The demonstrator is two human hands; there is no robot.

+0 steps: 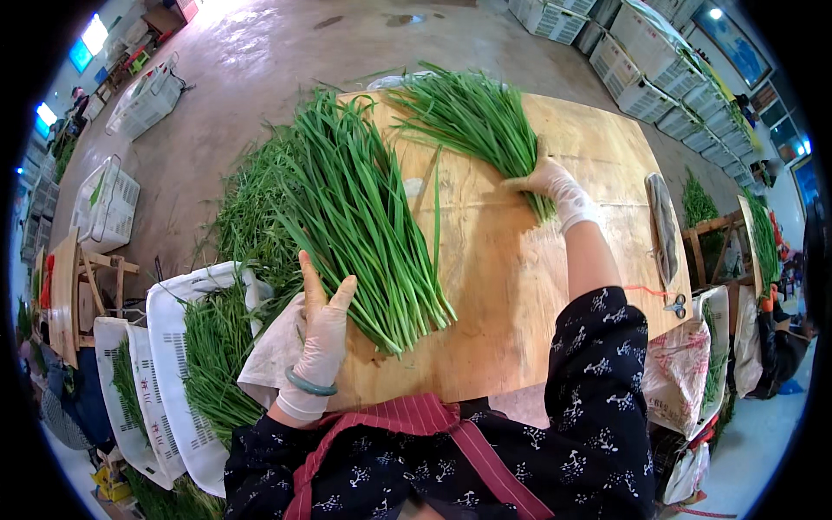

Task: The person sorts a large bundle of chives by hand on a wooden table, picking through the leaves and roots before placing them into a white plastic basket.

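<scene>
A thick pile of garlic chives point(364, 217) lies on the wooden board point(511, 321), its pale stem ends pointing toward me. At its lower left edge my left hand point(322, 334), in a thin whitish glove with a green bangle at the wrist, has thumb and fingers spread and grips nothing. Farther off to the right, my gloved right hand point(555, 186) is closed round the stem end of a smaller bunch of chives point(472, 117). The leaves of that bunch spread up and left over the board's far edge. A few loose blades lie between the two.
Loose greens point(251, 208) are heaped off the board's left side. A white crate point(165, 381) of chives stands at my left. Scissors point(674, 305) and a long grey object point(661, 227) lie along the board's right edge. White crates point(641, 65) are stacked at the far right.
</scene>
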